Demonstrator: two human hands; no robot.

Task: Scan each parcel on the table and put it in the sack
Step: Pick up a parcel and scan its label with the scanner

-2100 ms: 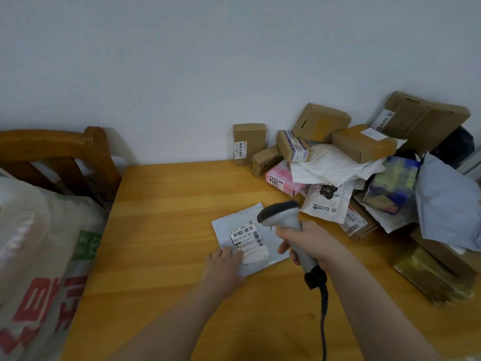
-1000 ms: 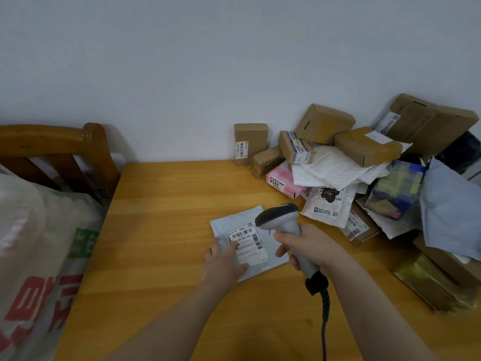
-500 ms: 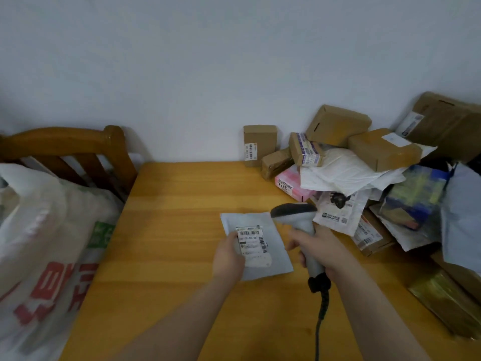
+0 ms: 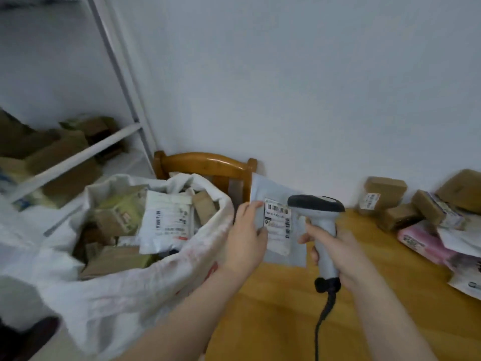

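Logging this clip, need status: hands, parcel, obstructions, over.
Left hand pinches grey poly mailer, upright above table edge. Right hand grips barcode scanner. Sack mouth open beside it, nothing between.

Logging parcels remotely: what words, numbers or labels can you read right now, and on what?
None reads legibly.
shipping label on grey mailer: barcode and code line, blurred.
white mailer in the sack: barcodes, print blurred.
Sack's red print: mostly hidden.
cardboard box sticker, pink parcel sticker: too blurred.
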